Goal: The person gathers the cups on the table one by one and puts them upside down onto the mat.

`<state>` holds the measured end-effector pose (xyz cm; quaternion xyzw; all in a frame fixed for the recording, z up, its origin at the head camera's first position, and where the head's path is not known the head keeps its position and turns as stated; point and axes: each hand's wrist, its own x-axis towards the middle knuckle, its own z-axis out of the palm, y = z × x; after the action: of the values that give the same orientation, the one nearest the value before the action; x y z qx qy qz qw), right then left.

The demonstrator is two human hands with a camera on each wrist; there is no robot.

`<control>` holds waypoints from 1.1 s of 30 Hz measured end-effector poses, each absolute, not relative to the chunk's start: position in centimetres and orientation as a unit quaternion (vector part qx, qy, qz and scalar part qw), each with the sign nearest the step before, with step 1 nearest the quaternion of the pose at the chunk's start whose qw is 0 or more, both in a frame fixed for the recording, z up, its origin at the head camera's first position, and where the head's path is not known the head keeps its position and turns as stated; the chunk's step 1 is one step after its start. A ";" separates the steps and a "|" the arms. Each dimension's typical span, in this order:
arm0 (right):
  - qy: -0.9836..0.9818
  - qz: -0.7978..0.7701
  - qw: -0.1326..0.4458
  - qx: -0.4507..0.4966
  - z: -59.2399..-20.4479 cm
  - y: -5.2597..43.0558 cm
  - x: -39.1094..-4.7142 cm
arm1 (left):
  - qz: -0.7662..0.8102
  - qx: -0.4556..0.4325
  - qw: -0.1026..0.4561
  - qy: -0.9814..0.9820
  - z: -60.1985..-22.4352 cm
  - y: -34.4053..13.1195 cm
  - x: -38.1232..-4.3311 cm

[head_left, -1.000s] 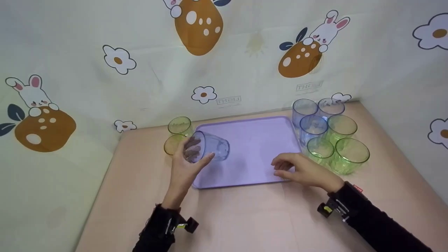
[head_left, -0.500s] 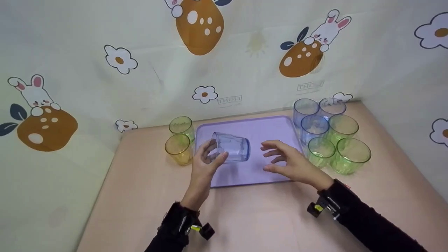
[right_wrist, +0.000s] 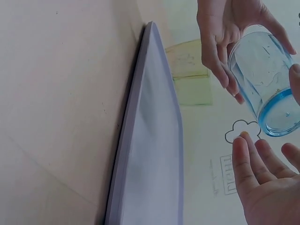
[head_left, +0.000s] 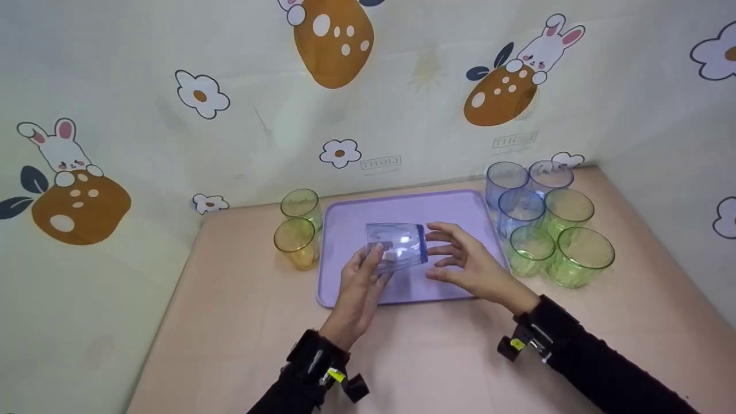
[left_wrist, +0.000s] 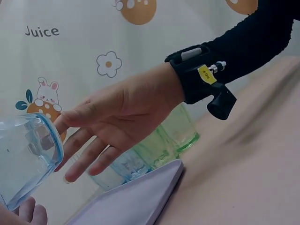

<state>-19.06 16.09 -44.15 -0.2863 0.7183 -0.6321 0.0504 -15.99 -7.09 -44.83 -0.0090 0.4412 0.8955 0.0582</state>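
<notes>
A clear blue cup point(head_left: 397, 247) lies sideways in the air above the purple tray point(head_left: 345, 290), its base facing right. My left hand point(head_left: 357, 290) holds it near the rim end, thumb on the near side. Beside the base, my right hand point(head_left: 474, 264) has its fingers spread and slightly bent, with nothing gripped. In the right wrist view, the cup point(right_wrist: 260, 70) is in the left hand point(right_wrist: 229, 28), and the right hand point(right_wrist: 272, 187) is close to its base. The left wrist view has the right hand point(left_wrist: 117, 112) next to the cup point(left_wrist: 23, 159); contact there cannot be told.
At the tray's right stand several cups, blue ones point(head_left: 520, 210) behind green ones point(head_left: 581, 259). A green cup point(head_left: 302, 204) and a yellow cup point(head_left: 298, 244) stand at the tray's left. A patterned cloth wall point(head_left: 276, 132) rises behind the table point(head_left: 241, 345).
My left hand has carried the blue cup rightward over the tray, turning it. My right hand has opened its fingers and moved slightly left, so the cup's base is now close to them.
</notes>
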 end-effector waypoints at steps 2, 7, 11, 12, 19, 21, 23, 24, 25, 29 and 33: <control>0.713 -0.638 0.046 -0.285 -44.2 15.9 -19.1 | 0.899 -0.011 0.067 0.432 -45.0 -6.8 -16.0; 0.699 -0.656 0.033 -0.284 -44.5 15.7 -19.3 | 0.908 -0.018 0.078 0.411 -45.2 -6.1 -15.8; 0.693 -0.663 0.024 -0.281 -44.6 15.7 -19.4 | 0.911 -0.024 0.082 0.402 -45.2 -5.7 -15.8; 0.694 -0.664 0.022 -0.279 -44.6 15.8 -19.4 | 0.912 -0.026 0.082 0.401 -45.2 -5.6 -15.8; 0.699 -0.665 0.010 -0.265 -44.7 15.8 -19.4 | 0.908 -0.023 0.100 0.406 -45.4 -5.5 -16.2; 0.699 -0.665 0.004 -0.263 -44.7 15.9 -19.4 | 0.906 -0.018 0.112 0.408 -45.5 -5.6 -16.3; 0.701 -0.662 -0.005 -0.264 -44.7 15.9 -19.4 | 0.901 -0.007 0.125 0.415 -45.6 -5.8 -16.3; 0.702 -0.661 -0.010 -0.266 -44.7 16.0 -19.4 | 0.898 -0.004 0.134 0.420 -45.7 -6.0 -16.3; 0.704 -0.658 -0.015 -0.267 -44.7 16.0 -19.5 | 0.892 0.001 0.143 0.428 -45.7 -6.1 -16.4; 0.714 -0.647 -0.038 -0.265 -44.5 16.4 -19.8 | 0.838 0.020 0.178 0.515 -45.9 -6.9 -16.5; 0.727 -0.640 -0.061 -0.241 -44.2 16.9 -20.3 | 0.702 0.095 0.185 0.681 -46.2 -7.9 -16.8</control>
<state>-20.30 16.87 -44.19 -0.2406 0.7272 -0.6400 -0.0614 -16.78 -7.92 -46.24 0.0953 0.6814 0.7016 0.1853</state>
